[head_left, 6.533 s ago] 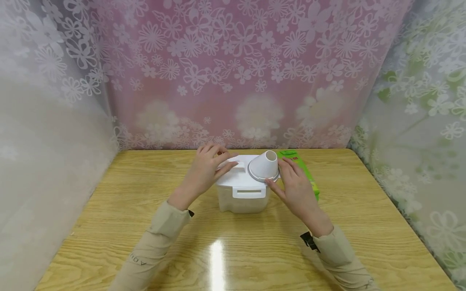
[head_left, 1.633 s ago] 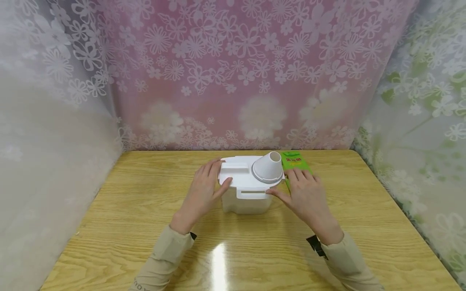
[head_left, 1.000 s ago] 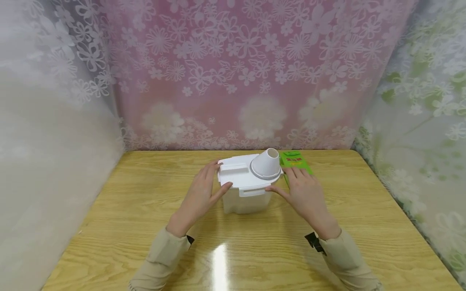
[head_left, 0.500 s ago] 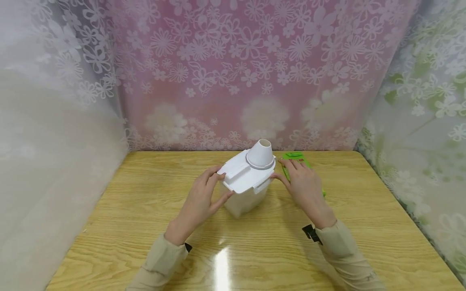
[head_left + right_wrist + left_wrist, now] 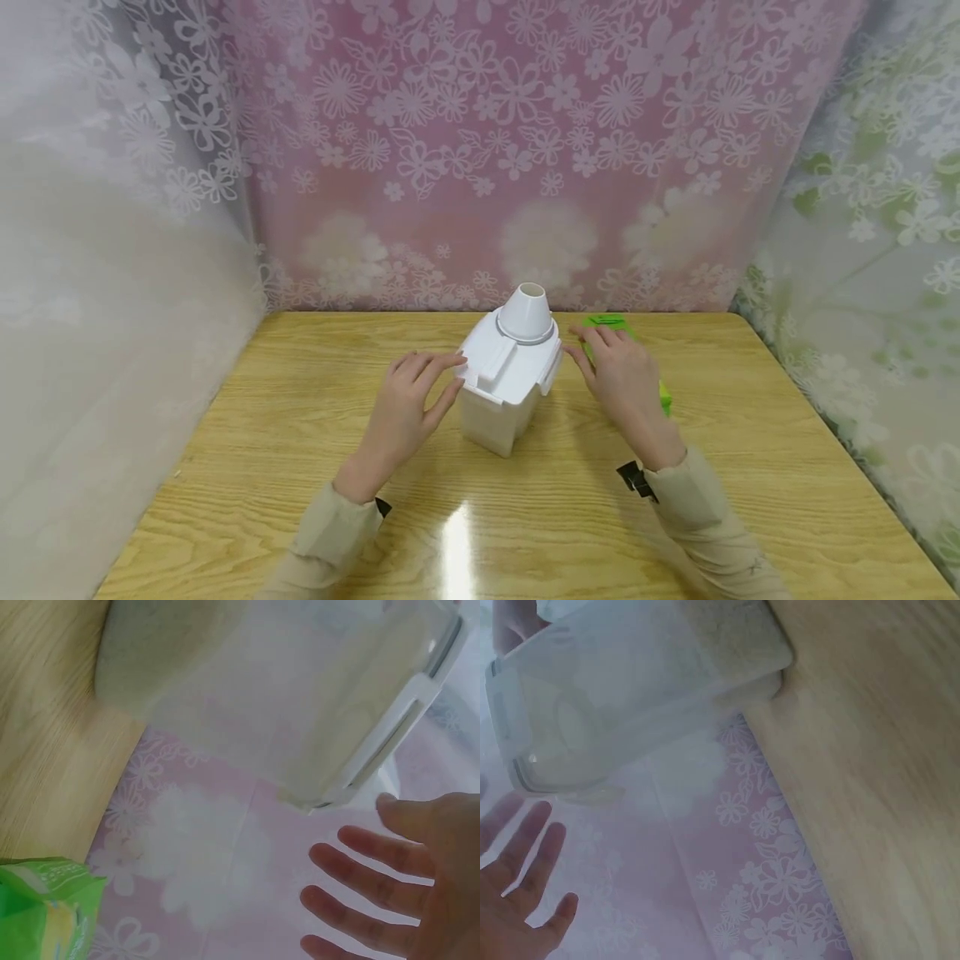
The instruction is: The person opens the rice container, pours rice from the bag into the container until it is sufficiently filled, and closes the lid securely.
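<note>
A translucent storage container (image 5: 487,425) with pale grainy contents low inside stands upright on the table, its narrow end turned mostly towards me. Its white lid (image 5: 528,375) carries a bar handle (image 5: 497,360) in front and a white cone-shaped spout (image 5: 526,313) at the far end. At the lid's left edge is my left hand (image 5: 401,408), fingers loosely bent, fingertips close to the rim; whether they touch is unclear. My right hand (image 5: 618,379) hovers to the right of the container, fingers apart from it and holding nothing. The right wrist view shows its spread fingers (image 5: 367,881) beside a side clip (image 5: 386,731).
A green packet (image 5: 663,398) lies behind and beneath my right hand, partly hidden by it. The wooden table (image 5: 300,358) ends at a pink flowered curtain (image 5: 420,208) at the back, with pale curtains on both sides.
Between my hands the container has turned counterclockwise, so the spout went from the right to the back. My hands have loosened from the lid's ends, and the right one is now apart.
</note>
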{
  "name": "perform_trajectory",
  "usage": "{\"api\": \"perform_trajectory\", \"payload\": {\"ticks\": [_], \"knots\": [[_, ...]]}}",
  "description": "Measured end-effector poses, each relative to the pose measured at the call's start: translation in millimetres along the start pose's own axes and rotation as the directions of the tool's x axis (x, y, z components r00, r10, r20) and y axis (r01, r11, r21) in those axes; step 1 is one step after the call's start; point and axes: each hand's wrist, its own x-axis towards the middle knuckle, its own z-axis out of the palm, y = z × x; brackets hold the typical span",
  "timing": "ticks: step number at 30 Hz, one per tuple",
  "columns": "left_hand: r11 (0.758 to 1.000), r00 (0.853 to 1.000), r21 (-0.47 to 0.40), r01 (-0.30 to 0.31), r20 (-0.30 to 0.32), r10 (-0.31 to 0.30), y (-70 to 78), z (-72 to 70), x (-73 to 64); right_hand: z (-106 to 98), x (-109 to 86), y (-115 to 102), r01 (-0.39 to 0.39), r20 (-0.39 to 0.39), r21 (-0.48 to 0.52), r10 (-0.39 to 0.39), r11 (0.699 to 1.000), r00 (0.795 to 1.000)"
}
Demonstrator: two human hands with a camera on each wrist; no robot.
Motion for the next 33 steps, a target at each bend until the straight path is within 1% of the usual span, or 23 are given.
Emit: {"api": "perform_trajectory", "payload": {"ticks": [3, 5, 7, 10, 12, 13, 16, 20, 24, 28, 33], "knots": [[0.998, 0.999, 0.045, 0.043, 0.023, -0.044, -3.0, -0.5, 7.7, -6.5, -3.0, -9.0, 0.028, -0.034, -0.014, -0.029, 1.000, 0.999], [0.995, 0.994, 0.071, 0.075, 0.073, -0.080, -5.3, 1.3, 12.0, -10.3, -6.1, -17.1, 0.042, -0.046, -0.014, -0.043, 0.999, 0.998], [0.991, 0.983, 0.072, 0.110, 0.143, -0.119, -7.2, 4.2, 16.0, -12.3, -9.4, -25.8, 0.051, -0.048, -0.010, -0.052, 0.999, 0.998], [0.987, 0.958, 0.032, 0.157, 0.236, -0.160, -10.2, 9.8, 19.7, -12.4, -14.4, -37.3, 0.067, -0.029, 0.013, -0.067, 0.998, 0.997], [0.984, 0.947, 0.000, 0.181, 0.270, -0.174, -11.2, 12.6, 20.3, -11.2, -16.8, -42.7, 0.069, -0.017, 0.025, -0.069, 0.997, 0.997], [0.982, 0.945, -0.007, 0.187, 0.276, -0.177, -11.6, 13.8, 20.0, -10.7, -17.6, -44.6, 0.068, -0.011, 0.033, -0.067, 0.997, 0.998], [0.981, 0.946, -0.011, 0.194, 0.268, -0.184, -10.8, 15.4, 19.3, -10.2, -18.4, -47.5, 0.055, -0.011, 0.037, -0.055, 0.998, 0.998], [0.982, 0.953, -0.002, 0.189, 0.243, -0.183, -7.5, 15.3, 18.5, -10.3, -17.3, -49.1, 0.045, -0.002, 0.041, -0.045, 0.998, 0.999], [0.984, 0.961, -0.002, 0.179, 0.214, -0.174, -0.5, 14.4, 15.9, -9.8, -16.4, -50.2, 0.039, 0.014, 0.035, -0.039, 0.999, 0.999], [0.987, 0.973, 0.013, 0.162, 0.163, -0.162, 8.2, 14.9, 12.6, -8.8, -14.5, -48.9, 0.040, 0.016, 0.022, -0.040, 0.999, 0.999], [0.989, 0.985, 0.039, 0.139, 0.094, -0.142, 18.9, 15.5, 8.2, -7.9, -11.2, -43.4, 0.051, 0.039, 0.041, -0.053, 0.998, 0.998]]}}
